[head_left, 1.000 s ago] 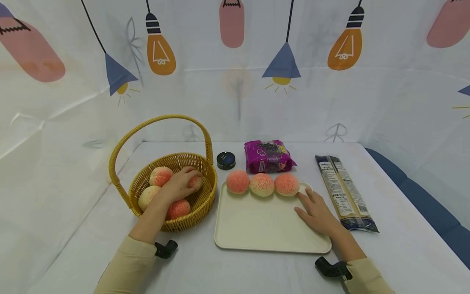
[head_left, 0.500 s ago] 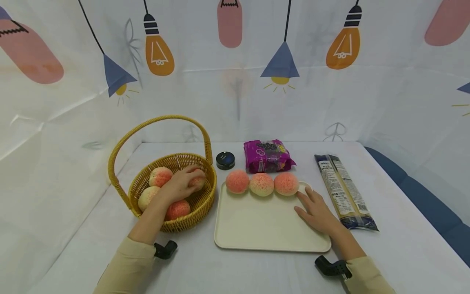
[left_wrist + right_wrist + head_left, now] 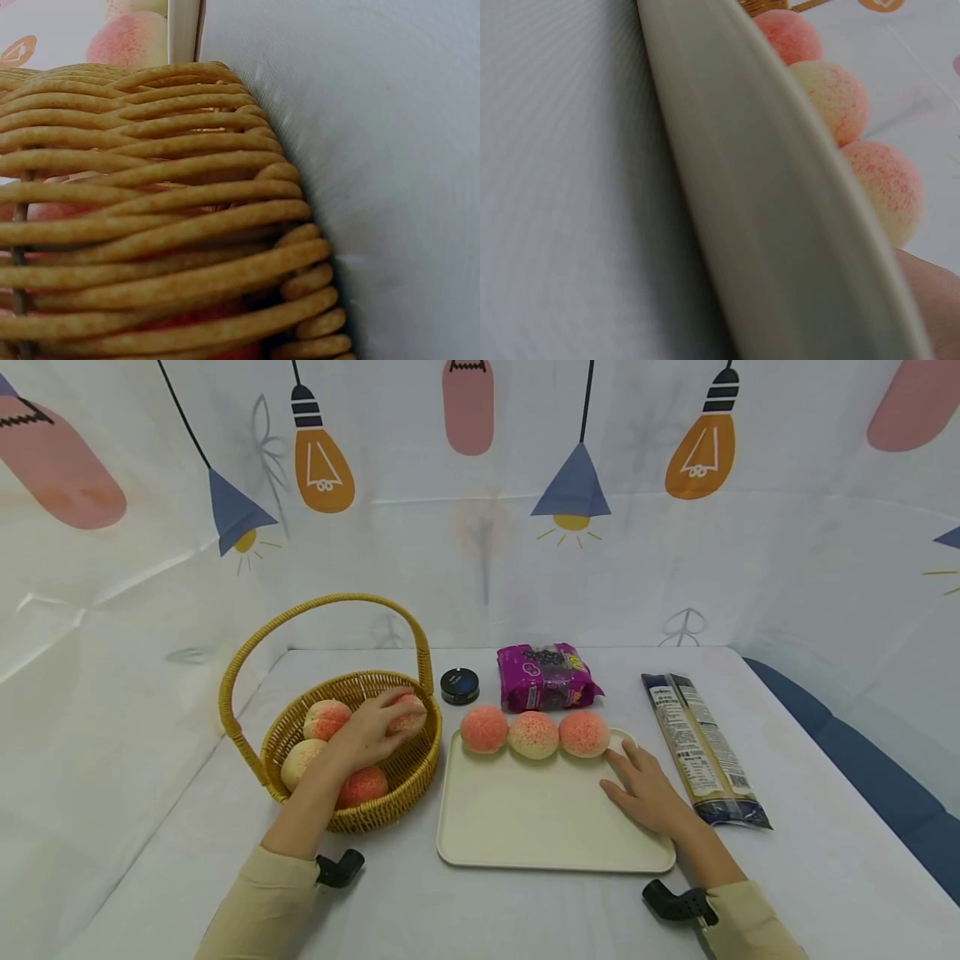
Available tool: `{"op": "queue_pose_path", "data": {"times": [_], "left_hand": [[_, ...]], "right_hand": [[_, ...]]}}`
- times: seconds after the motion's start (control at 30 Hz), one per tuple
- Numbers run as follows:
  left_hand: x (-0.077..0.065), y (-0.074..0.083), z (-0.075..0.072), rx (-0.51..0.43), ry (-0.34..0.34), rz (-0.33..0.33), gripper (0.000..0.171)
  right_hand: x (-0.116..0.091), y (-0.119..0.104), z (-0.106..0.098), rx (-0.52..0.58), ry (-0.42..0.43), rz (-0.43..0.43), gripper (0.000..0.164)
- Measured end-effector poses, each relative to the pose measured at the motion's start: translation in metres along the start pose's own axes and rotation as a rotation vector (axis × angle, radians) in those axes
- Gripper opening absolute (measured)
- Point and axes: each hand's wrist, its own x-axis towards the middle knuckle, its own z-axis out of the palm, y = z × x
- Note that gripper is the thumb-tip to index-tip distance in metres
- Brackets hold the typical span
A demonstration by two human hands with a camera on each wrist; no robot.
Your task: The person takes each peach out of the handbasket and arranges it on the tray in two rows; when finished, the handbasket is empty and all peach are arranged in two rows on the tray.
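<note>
My left hand (image 3: 367, 735) reaches into a yellow wicker basket (image 3: 382, 817) and curls its fingers round a peach (image 3: 406, 717) at the basket's right inner side. Around it in the basket lie a pink peach (image 3: 327, 720), a pale peach (image 3: 302, 762) and a red peach (image 3: 363, 787). On the cream tray (image 3: 555, 827), a row of peaches lines the back edge: left peach (image 3: 483, 729), middle peach (image 3: 534, 735), right peach (image 3: 584, 733). My right hand (image 3: 647, 789) rests over the tray's right side with fingers spread, fingertips close beside the right peach. Wicker hides the left hand in the left wrist view.
Behind the tray stand a round black tin (image 3: 460, 686) and a purple packet (image 3: 549, 677). A long clear-and-blue packet of noodles (image 3: 705, 750) lies to the right of the tray. The basket's tall handle (image 3: 352, 598) arches above the left hand. A blue seat (image 3: 862, 760) borders the table's right edge.
My left hand has shifted slightly right and up inside the basket, and the peach in its fingers moves with it towards the right rim. The right hand stays in place.
</note>
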Motion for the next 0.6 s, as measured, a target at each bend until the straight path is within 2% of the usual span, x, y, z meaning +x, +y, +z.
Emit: {"op": "queue_pose_path", "data": {"times": [0.17, 0.4, 0.6], "left_hand": [[0.001, 0.002, -0.001, -0.009, 0.015, -0.01, 0.035], [0.005, 0.006, -0.002, 0.005, 0.056, 0.026, 0.035], [0.011, 0.017, -0.007, -0.014, 0.088, 0.013, 0.034]], "right_hand": [[0.0, 0.0, 0.0, -0.01, -0.012, 0.003, 0.054], [0.0, 0.001, 0.0, -0.007, -0.006, -0.016, 0.053], [0.0, 0.001, 0.0, 0.004, -0.013, -0.002, 0.054]]}}
